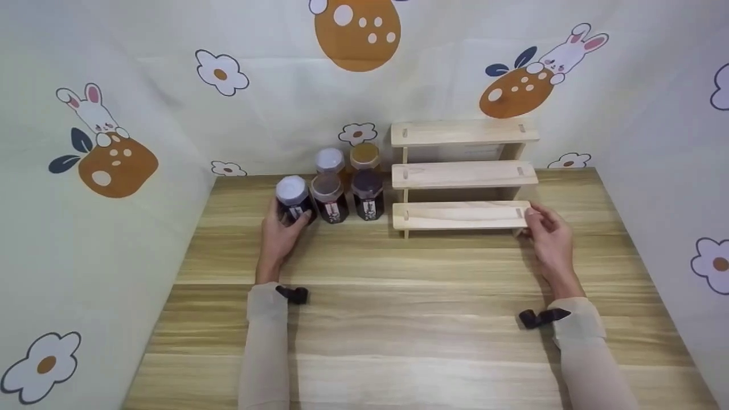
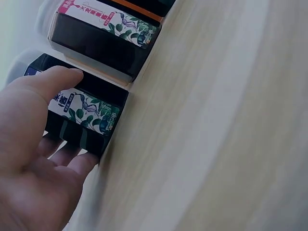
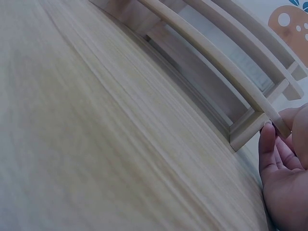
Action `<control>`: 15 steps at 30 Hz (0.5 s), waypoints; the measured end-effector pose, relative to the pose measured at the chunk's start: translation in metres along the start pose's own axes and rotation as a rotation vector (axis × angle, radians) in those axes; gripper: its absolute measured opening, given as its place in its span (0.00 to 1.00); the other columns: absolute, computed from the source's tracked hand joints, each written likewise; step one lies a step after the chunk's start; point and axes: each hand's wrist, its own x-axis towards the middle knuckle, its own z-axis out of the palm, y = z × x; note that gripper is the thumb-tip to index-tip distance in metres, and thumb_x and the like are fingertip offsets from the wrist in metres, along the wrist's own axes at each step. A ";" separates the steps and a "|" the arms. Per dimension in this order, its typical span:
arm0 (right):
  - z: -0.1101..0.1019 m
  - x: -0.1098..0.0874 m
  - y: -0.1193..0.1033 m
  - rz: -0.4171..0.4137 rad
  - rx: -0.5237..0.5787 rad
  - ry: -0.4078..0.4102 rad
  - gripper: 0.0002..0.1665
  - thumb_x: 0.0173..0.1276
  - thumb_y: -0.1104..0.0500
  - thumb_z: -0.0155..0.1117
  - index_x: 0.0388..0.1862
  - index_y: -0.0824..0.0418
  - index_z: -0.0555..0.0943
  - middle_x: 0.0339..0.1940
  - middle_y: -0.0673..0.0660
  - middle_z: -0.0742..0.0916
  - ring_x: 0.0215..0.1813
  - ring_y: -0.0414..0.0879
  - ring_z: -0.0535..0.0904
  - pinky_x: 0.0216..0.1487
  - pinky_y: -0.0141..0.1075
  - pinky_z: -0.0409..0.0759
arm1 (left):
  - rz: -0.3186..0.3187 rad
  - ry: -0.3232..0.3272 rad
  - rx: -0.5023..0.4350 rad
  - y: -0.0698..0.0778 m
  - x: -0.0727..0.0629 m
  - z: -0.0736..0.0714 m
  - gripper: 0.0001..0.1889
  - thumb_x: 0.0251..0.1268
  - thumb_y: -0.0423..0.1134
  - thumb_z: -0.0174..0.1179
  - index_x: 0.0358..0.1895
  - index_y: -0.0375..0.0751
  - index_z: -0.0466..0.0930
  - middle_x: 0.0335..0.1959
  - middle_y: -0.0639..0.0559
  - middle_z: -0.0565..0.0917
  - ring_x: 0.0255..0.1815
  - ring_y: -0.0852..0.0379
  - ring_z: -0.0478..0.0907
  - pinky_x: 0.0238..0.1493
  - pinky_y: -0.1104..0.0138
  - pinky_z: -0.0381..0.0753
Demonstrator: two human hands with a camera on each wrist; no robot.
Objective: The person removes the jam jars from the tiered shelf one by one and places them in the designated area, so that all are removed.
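My left hand (image 1: 279, 239) grips a jam jar (image 1: 291, 189) with a whitish lid and dark contents, at the left end of the group of jars. In the left wrist view the thumb lies across the jar's leafy label (image 2: 91, 113) and the fingers (image 2: 83, 162) curl round its other side. The jar's base is close to the tabletop. At the other side, my right hand (image 1: 552, 239) pinches the right end of the lowest board (image 1: 461, 215) of a three-step wooden rack (image 1: 464, 174). In the right wrist view, the fingers (image 3: 267, 144) reach under the board's corner.
Beside the held jar stand a dark jar (image 1: 330, 199) and another dark jar (image 1: 368, 196), with a white-lidded jar (image 1: 330, 159) and a yellow-topped jar (image 1: 364, 155) behind. The rack stands right of them against the patterned backdrop (image 1: 273, 114). Wood-grain tabletop (image 1: 421, 319) stretches in front.
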 end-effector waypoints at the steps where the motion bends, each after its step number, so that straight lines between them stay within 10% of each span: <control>1: 0.000 0.000 0.000 0.002 0.003 0.000 0.28 0.79 0.58 0.69 0.73 0.68 0.79 0.38 0.44 0.91 0.36 0.35 0.87 0.40 0.25 0.89 | -0.002 -0.002 0.001 0.000 0.000 0.000 0.49 0.65 0.26 0.74 0.86 0.37 0.57 0.81 0.33 0.70 0.83 0.38 0.69 0.85 0.53 0.69; 15: 0.001 -0.002 0.002 -0.010 0.029 0.001 0.27 0.79 0.58 0.68 0.73 0.68 0.80 0.38 0.47 0.90 0.35 0.37 0.87 0.39 0.26 0.89 | 0.001 0.017 0.067 0.005 -0.003 -0.002 0.49 0.68 0.35 0.75 0.87 0.36 0.55 0.82 0.32 0.69 0.84 0.38 0.66 0.87 0.50 0.65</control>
